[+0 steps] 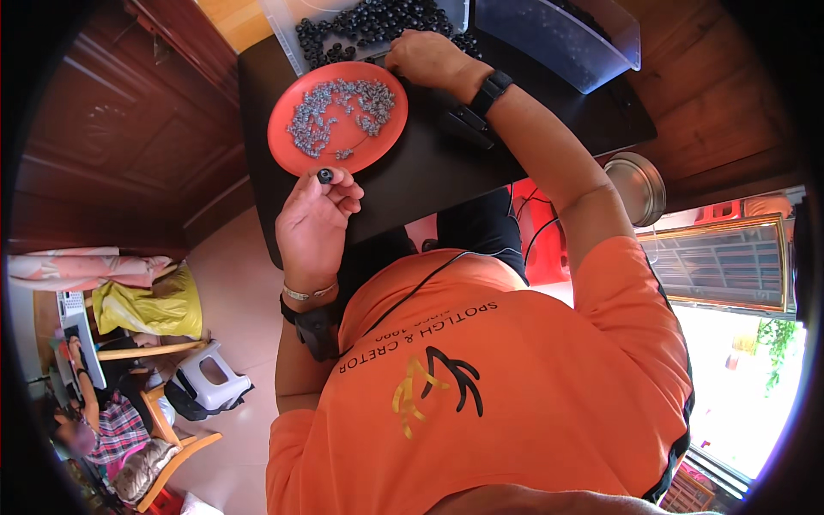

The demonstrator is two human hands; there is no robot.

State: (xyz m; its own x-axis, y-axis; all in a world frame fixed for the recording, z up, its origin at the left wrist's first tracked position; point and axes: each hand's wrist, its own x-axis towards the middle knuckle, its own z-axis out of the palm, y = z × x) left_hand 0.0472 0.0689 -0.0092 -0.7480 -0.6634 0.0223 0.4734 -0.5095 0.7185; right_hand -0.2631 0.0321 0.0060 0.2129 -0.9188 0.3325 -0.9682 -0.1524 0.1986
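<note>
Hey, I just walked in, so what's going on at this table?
Someone is sitting at a dark table, handling small parts. The left hand holds up one black piece just off the near edge of a red-orange plate of silvery bits. The right hand is at the clear tray of similar black pieces; its fingertips are hard to make out.

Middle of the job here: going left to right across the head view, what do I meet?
Grey plastic stool → left hand pinching a small black cylindrical piece → right hand → translucent bluish plastic bin → gold-framed panel.
</note>
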